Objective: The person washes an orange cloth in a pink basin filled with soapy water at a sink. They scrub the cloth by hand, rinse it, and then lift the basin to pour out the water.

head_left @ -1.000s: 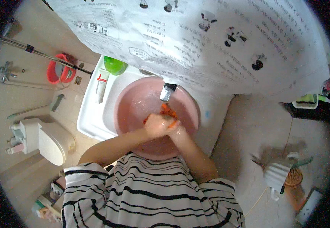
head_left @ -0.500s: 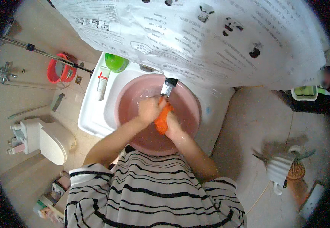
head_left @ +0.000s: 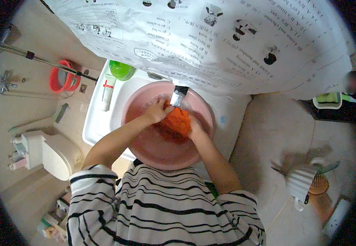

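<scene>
An orange cloth (head_left: 178, 122) is spread between my two hands, low in a pink basin (head_left: 133, 144) of water. My left hand (head_left: 157, 110) grips its left upper edge, close beside the faucet spout (head_left: 178, 96). At the cloth's right side, my right hand (head_left: 195, 127) holds the edge, its fingers partly hidden by the cloth. Water looks bubbly below the spout. The basin sits in a white sink (head_left: 98, 130).
A white tube (head_left: 107, 93) and a green bottle (head_left: 122, 70) stand on the sink's left ledge. A large printed paper sheet (head_left: 211, 45) hangs over the far side. Left are a toilet (head_left: 61, 158) and a red bucket (head_left: 54, 80).
The cloth was bunched tightly between my hands; now it is opened out and lower in the basin. My hands have moved apart, left hand leftward, right hand rightward.
</scene>
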Motion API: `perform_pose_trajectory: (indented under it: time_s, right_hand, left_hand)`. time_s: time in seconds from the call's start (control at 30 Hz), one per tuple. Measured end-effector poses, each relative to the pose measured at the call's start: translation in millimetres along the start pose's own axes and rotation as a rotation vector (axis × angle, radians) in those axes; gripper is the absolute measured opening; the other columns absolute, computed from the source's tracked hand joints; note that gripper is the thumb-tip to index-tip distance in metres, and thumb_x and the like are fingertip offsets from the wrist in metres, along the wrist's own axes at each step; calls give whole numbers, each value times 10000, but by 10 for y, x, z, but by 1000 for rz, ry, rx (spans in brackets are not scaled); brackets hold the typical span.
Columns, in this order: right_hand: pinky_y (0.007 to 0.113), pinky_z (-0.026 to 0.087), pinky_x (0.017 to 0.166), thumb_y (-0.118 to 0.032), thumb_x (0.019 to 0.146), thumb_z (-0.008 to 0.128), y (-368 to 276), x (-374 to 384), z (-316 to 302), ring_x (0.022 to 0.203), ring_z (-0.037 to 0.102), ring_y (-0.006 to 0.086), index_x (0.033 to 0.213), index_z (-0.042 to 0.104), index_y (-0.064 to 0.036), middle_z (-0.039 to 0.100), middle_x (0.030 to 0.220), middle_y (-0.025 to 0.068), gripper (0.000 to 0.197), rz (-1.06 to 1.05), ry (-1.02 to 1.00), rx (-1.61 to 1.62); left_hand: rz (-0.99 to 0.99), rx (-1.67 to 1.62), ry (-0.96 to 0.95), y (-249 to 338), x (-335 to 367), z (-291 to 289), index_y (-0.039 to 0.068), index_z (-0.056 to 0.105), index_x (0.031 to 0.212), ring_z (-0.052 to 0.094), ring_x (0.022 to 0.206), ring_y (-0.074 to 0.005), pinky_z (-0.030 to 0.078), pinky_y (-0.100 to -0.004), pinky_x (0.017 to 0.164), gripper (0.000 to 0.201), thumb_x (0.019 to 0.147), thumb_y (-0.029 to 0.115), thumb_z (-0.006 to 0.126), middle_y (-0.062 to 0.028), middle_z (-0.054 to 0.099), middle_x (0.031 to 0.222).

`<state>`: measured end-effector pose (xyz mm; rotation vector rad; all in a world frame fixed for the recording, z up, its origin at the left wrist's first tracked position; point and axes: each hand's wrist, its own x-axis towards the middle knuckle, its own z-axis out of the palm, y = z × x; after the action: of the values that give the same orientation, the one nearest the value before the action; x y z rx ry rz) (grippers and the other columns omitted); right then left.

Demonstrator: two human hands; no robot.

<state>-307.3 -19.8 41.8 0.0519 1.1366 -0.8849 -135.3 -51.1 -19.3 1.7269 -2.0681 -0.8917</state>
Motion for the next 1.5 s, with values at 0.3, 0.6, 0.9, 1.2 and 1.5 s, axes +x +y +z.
perform_pose_trajectory:
  time_s: [0.3,0.6,0.9,1.2,1.5]
  right_hand:
    - [368,479,873,-325,947,385,395,1124,-771,1035,561,203,1233,440,-93,544,1179,69,373,-97,259,-418]
    - [363,482,867,-331,948,383,368,1160,-651,1032,562,199,1232,442,-92,545,1174,67,376,-4,-118,-73]
    - [357,485,861,-336,948,381,304,34,-13,1030,563,195,1230,444,-91,547,1170,65,379,68,-208,41]
    - [343,460,878,-349,937,407,516,-96,-168,1045,549,194,1263,428,-93,537,1178,76,415,29,-376,72]
    - [331,461,862,-314,929,456,-381,-717,141,1053,541,188,1230,454,-24,535,1186,66,418,-316,-94,-345]
  left_hand:
    - [-94,55,-194,193,202,-30,109,524,1088,598,877,-301,473,-414,751,272,862,257,487,-151,595,974]
    - [11,-860,-214,199,-56,833,50,614,904,600,773,-213,471,-378,710,297,895,314,477,-122,625,837]
    - [378,-2,55,901,-419,-338,101,614,831,580,504,-333,477,-420,486,298,862,366,480,-136,596,611]
    - [457,-126,160,1199,-712,-509,118,636,781,601,545,-287,475,-418,505,221,820,322,563,-115,621,695]
    - [31,-833,123,858,-355,-1374,1,597,917,539,911,-142,405,-250,842,118,807,14,558,-45,599,933]
